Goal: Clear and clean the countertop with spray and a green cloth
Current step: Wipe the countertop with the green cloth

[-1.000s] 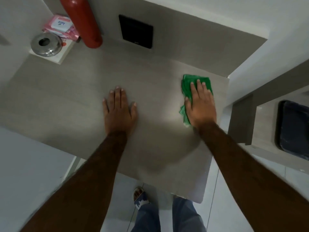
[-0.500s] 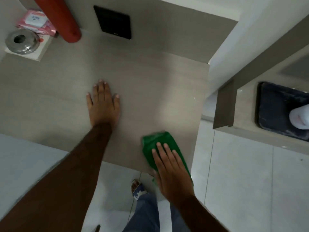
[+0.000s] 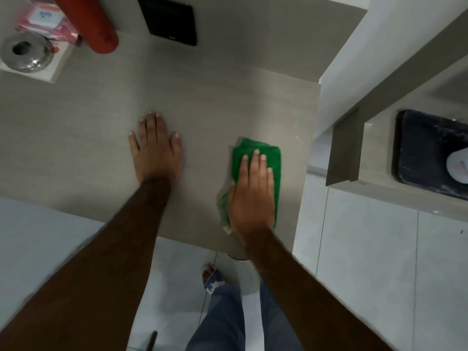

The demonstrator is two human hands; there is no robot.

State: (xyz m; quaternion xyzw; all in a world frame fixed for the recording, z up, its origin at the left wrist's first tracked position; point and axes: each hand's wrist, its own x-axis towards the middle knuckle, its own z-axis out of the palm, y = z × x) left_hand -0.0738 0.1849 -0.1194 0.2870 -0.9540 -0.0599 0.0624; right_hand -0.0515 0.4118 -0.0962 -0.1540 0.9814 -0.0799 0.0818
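cloth on countertop, right side | right hand atop cloth | left hand flat, left of it

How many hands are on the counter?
2. The left hand lies flat on the bare countertop; the right hand presses the green cloth near the right edge.

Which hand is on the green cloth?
The right hand presses flat on the green cloth. The left hand lies flat on the bare countertop.

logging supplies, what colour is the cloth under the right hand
Green, a plain cloth; clearest in the head view.
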